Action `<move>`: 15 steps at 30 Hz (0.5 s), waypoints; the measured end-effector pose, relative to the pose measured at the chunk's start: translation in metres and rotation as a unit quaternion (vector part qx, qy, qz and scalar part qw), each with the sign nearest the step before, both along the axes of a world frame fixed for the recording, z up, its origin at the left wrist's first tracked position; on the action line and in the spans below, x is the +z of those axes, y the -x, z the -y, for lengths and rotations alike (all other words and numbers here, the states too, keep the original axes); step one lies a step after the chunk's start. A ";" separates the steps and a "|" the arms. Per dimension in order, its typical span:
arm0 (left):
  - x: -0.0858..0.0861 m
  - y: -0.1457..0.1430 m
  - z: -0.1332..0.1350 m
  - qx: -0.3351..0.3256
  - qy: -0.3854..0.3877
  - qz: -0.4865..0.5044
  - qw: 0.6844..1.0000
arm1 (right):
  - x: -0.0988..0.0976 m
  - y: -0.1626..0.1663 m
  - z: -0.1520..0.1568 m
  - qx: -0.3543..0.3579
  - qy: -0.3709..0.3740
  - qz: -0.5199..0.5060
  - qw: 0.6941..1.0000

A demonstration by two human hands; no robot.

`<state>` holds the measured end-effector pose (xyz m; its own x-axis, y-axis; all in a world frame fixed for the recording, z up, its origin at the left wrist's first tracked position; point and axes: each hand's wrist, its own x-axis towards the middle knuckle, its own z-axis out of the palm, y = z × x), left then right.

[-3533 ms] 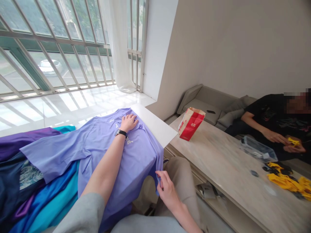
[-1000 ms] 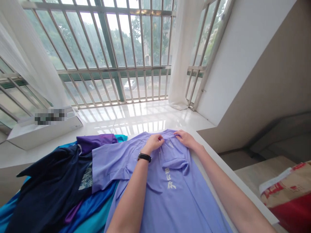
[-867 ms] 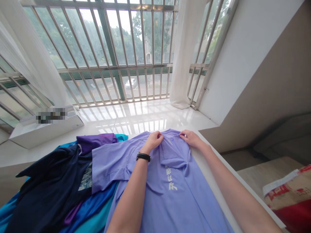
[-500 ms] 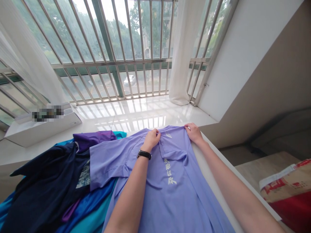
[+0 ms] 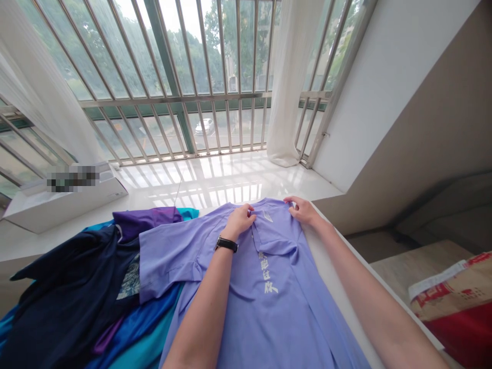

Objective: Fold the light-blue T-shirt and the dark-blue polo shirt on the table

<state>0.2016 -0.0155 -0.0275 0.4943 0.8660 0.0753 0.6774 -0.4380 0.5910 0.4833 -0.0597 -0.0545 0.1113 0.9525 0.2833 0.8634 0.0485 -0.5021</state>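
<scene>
A lavender T-shirt [image 5: 246, 318] lies spread in front of me with its collar toward the window. White characters run down its chest, and a pale logo sits near the neck. At the collar, my left hand [image 5: 240, 221], with a black-strapped watch [image 5: 226, 244] on the wrist, pinches the fabric beside the neck opening. My right hand [image 5: 303, 210] touches the shirt's right shoulder, its forefinger and thumb parted. The cloth under both palms is hidden. The shirt's left sleeve overlaps a dark navy shirt [image 5: 69, 287].
Under the navy shirt lie purple [image 5: 148, 223], blue and teal garments. A white box [image 5: 65, 202] with a blurred item stands on the left sill. Ahead are a barred window and white curtains [image 5: 284, 102]. A red and tan bag [image 5: 457, 302] sits lower right.
My right hand has slid a little left along the shoulder, and its forefinger and thumb have parted. My left hand stays at the collar.
</scene>
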 end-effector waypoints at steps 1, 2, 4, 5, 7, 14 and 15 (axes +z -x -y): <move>0.001 0.000 0.000 -0.004 0.001 -0.002 1.000 | 0.000 -0.002 0.000 0.000 0.005 0.004 1.000; 0.001 0.000 0.000 -0.007 0.001 -0.003 1.000 | 0.000 -0.005 0.000 -0.002 0.009 0.008 1.000; 0.001 0.000 0.000 -0.012 0.000 -0.003 1.000 | 0.000 -0.011 0.000 -0.008 0.020 0.016 1.000; 0.001 0.000 0.000 -0.014 -0.002 -0.003 1.000 | 0.000 -0.014 0.001 -0.012 0.026 0.020 0.999; -0.001 0.000 0.000 -0.016 -0.005 -0.004 1.000 | 0.001 -0.018 0.003 -0.023 0.033 0.028 0.999; 0.004 -0.003 0.005 0.005 -0.034 -0.019 0.999 | 0.020 -0.009 0.005 -0.097 0.032 0.073 0.992; 0.009 -0.004 0.007 0.006 -0.045 -0.021 0.999 | 0.028 -0.005 0.005 -0.105 0.028 0.079 0.991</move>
